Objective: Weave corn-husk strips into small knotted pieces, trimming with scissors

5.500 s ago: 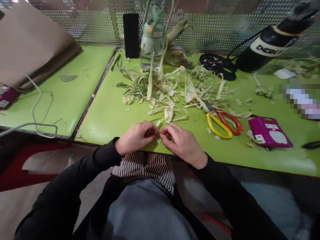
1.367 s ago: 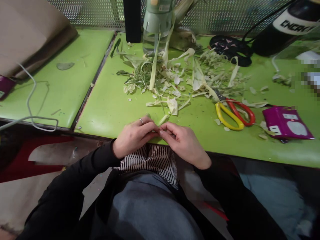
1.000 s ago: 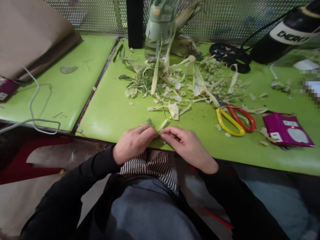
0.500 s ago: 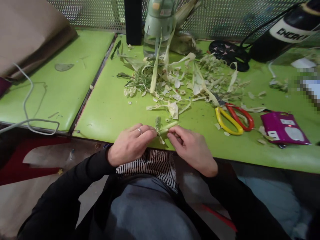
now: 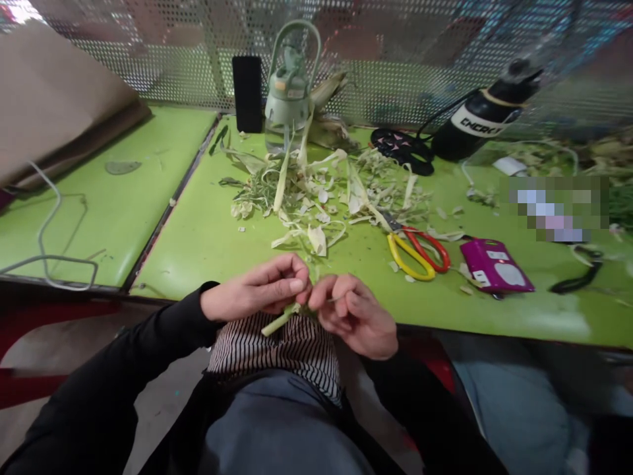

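Note:
Both hands meet just over the table's front edge. My left hand (image 5: pixel 262 287) is closed, thumb and fingertips pinching a small bundle of pale green corn husk (image 5: pixel 277 323), whose stubby rolled end sticks out below toward my lap. My right hand (image 5: pixel 359 316) touches the left fingertips with its fingers curled and pinched together. A thin strand seems to run between its fingers, but it is too fine to name. Beyond the hands lie a curled strip of husk (image 5: pixel 316 241) and a heap of torn husks (image 5: pixel 267 181). Scissors (image 5: pixel 418 276) with yellow and red handles lie to the right.
A green bottle (image 5: pixel 287 105) and a black phone (image 5: pixel 247 92) stand at the back. Rightward are a purple packet-like device (image 5: pixel 497 267), a black bottle (image 5: pixel 477 125) and a black coil (image 5: pixel 403 148). Brown paper (image 5: pixel 64 105) and a white cable (image 5: pixel 44 227) lie left.
My hands have drawn closer together and turned the husk bundle, so its pale stub now points down left instead of up right. The camera view has tilted up.

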Demonstrator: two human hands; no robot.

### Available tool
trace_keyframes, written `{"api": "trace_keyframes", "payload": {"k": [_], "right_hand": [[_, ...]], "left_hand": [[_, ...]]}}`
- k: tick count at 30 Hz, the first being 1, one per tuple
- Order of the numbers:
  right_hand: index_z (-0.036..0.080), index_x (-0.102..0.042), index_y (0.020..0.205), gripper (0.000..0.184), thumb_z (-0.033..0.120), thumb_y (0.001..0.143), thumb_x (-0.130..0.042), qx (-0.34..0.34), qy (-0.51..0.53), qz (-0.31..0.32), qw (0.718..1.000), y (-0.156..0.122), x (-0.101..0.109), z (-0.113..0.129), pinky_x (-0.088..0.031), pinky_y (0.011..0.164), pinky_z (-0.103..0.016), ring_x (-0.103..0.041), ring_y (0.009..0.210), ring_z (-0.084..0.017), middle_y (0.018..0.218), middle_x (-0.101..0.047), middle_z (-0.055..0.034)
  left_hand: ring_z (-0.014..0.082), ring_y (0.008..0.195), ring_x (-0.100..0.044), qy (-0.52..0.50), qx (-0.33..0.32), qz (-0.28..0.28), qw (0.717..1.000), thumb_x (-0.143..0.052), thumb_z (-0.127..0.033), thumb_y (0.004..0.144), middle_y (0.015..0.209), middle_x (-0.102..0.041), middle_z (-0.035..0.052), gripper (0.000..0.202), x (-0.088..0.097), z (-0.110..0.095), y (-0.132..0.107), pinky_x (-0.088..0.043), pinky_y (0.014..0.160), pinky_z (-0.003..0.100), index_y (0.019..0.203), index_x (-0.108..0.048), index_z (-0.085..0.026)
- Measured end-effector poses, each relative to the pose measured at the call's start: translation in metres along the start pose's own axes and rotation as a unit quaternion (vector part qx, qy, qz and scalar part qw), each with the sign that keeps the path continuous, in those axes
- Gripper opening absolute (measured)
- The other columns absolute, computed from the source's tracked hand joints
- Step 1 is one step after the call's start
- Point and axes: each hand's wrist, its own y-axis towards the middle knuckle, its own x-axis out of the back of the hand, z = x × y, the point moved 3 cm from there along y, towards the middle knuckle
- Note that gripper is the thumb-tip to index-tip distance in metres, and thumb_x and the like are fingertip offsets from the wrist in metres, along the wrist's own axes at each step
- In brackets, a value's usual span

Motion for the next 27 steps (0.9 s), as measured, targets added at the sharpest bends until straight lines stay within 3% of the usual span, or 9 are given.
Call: {"api": "trace_keyframes", "payload": {"k": [3, 6, 10, 18, 27], "right_hand": [[0.021, -0.047, 0.071, 0.028, 0.039, 0.093, -0.054, -0.015, 0.065, 0.001, 0.998, 0.002, -0.009, -0.002, -0.021, 0.037, -0.020, -0.024, 0.041, -0.004, 0.070, -0.054, 0.0044], [0.020, -0.052, 0.073, 0.024, 0.031, 0.094, -0.054, -0.003, -0.012, -0.022, 1.000, 0.007, -0.005, 0.010, -0.022, 0.041, -0.021, -0.032, 0.048, -0.005, 0.071, -0.052, 0.0041], [0.020, -0.054, 0.071, 0.026, 0.029, 0.095, -0.054, -0.011, -0.103, -0.040, 0.994, 0.009, -0.001, 0.022, -0.023, 0.046, -0.024, -0.032, 0.052, -0.007, 0.068, -0.049, 0.0041], [0.021, -0.053, 0.069, 0.030, 0.034, 0.095, -0.054, -0.027, -0.155, -0.058, 0.986, 0.002, 0.002, 0.008, -0.028, 0.051, -0.027, -0.036, 0.055, -0.009, 0.066, -0.047, 0.0036], [0.021, -0.057, 0.078, 0.025, 0.037, 0.097, -0.051, -0.001, -0.226, -0.033, 0.973, 0.002, 0.012, 0.019, -0.042, 0.053, -0.027, -0.049, 0.056, -0.008, 0.094, -0.063, -0.0021]], "left_hand": [[0.0039, 0.048, -0.025, -0.058, -0.007, -0.033, 0.998, -0.056, -0.041, 0.093, 0.077, -0.049, -0.0028, 0.025, -0.004, 0.000, 0.002, -0.021, 0.041, 0.019, 0.087, -0.044, -0.020], [0.0026, 0.048, -0.025, -0.080, -0.003, -0.059, 0.995, -0.058, -0.036, 0.093, 0.078, -0.050, -0.0031, 0.022, -0.003, -0.004, 0.004, -0.021, 0.041, 0.018, 0.088, -0.045, -0.019], [0.0016, 0.047, -0.026, -0.057, 0.011, -0.047, 0.997, -0.055, -0.028, 0.094, 0.079, -0.052, -0.0033, 0.014, 0.003, -0.007, 0.005, -0.020, 0.042, 0.017, 0.090, -0.047, -0.018], [0.0016, 0.046, -0.027, 0.012, 0.054, -0.043, 0.998, -0.054, -0.026, 0.095, 0.077, -0.055, -0.0037, 0.012, 0.006, -0.003, -0.001, -0.022, 0.041, 0.017, 0.089, -0.048, -0.017], [0.0032, 0.054, -0.043, 0.064, -0.013, -0.085, 0.994, -0.054, -0.025, 0.095, 0.083, -0.060, -0.0004, 0.012, 0.008, -0.012, 0.012, -0.038, 0.048, 0.016, 0.089, -0.049, -0.016]]}}
